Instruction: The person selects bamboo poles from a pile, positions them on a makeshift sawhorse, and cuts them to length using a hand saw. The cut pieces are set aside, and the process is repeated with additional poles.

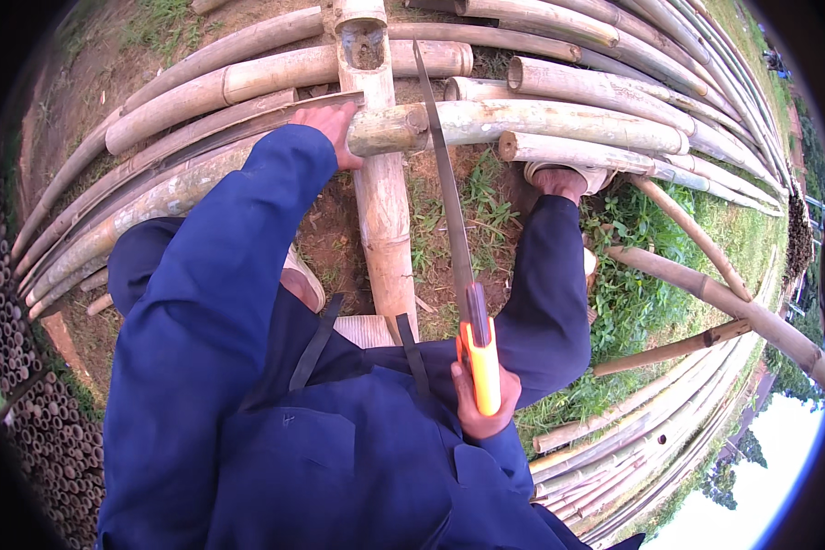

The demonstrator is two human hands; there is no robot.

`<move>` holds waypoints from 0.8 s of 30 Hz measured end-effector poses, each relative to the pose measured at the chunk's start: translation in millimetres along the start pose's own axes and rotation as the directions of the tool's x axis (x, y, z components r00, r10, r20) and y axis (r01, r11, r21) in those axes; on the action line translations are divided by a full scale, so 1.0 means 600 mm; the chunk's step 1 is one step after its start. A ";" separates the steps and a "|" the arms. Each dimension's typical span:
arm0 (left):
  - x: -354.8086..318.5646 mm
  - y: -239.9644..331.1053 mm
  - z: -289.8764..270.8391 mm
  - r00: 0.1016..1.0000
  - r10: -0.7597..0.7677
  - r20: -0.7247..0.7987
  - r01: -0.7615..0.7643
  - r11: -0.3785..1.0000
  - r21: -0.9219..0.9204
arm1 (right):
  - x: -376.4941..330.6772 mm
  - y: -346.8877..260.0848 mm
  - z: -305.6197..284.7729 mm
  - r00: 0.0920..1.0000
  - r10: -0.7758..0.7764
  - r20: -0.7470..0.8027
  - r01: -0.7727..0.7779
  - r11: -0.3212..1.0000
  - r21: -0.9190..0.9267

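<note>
My right hand is wrapped round the orange and yellow handle of a handsaw. Its long blade points away from me and passes across a mottled bamboo pole, just right of a thick upright-running bamboo support. Whether the teeth have bitten into the pole cannot be made out. To the left of the support, my left hand grips the bamboo pole from above, fingers closed over it. The pole lies crosswise over the support, which has an opening cut near its far end.
Several more bamboo poles lie side by side beyond and to both sides. My right foot is close by the pole, right of the blade. Slanted poles stand at right over green weeds. Stacked bamboo ends fill the far left.
</note>
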State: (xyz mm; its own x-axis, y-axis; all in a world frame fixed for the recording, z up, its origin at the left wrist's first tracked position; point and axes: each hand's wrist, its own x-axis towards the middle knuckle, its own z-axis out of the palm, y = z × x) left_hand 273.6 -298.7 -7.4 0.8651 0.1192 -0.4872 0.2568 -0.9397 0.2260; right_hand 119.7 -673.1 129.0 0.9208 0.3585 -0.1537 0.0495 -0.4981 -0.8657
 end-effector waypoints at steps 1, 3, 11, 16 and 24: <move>0.008 0.006 -0.005 1.000 -0.002 -0.011 0.002 1.000 -0.003 | 0.054 0.021 0.026 0.992 0.129 -0.002 -0.128 0.988 0.083; 0.019 0.005 0.001 0.998 0.036 -0.055 -0.036 0.999 -0.004 | 0.188 0.031 0.083 0.991 -0.099 -0.094 0.110 0.987 0.118; 0.009 -0.017 0.006 0.993 0.057 -0.105 -0.053 0.998 0.039 | -0.063 0.022 -0.001 0.999 0.033 0.020 -0.032 0.998 -0.053; 0.025 0.003 0.000 0.998 0.041 -0.052 -0.039 0.998 0.041 | 0.140 0.033 0.054 0.996 0.081 -0.030 -0.076 0.987 0.144; 0.001 -0.003 -0.013 0.996 0.060 -0.065 -0.055 0.996 0.071 | -0.043 0.045 0.008 0.996 -0.085 -0.013 0.084 0.995 -0.044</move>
State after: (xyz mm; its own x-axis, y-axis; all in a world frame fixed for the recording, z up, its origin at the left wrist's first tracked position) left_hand 276.9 -294.3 -1.3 0.9050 0.0836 -0.4171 0.1776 -0.9652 0.1919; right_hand 95.6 -692.1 107.4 0.9182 0.3891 -0.0736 0.1438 -0.5007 -0.8536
